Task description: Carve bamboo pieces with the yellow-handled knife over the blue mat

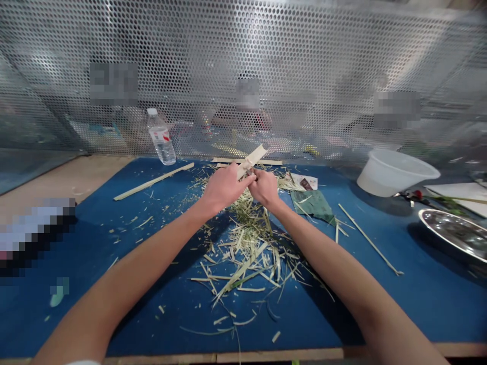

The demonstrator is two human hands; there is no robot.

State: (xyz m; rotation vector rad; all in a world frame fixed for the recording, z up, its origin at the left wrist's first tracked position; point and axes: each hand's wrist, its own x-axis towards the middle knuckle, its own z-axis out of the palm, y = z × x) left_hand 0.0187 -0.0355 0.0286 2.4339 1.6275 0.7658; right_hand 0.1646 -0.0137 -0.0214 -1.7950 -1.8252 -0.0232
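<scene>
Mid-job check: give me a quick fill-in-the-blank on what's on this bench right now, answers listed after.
1. Both hands, left hand and right hand, grip one pale bamboo strip above a pile of ____.
2. The mat covering the bench is ____ in colour.
3. The water bottle stands upright to the ____ of the hands.
4. The white bowl sits at the far ____ of the mat.

Missing words: shavings; blue; left; right

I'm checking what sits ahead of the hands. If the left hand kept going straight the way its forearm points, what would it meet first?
Probably the bamboo strip that the left hand already grips; past it, likely the perforated metal screen, though depth is unclear.
</scene>
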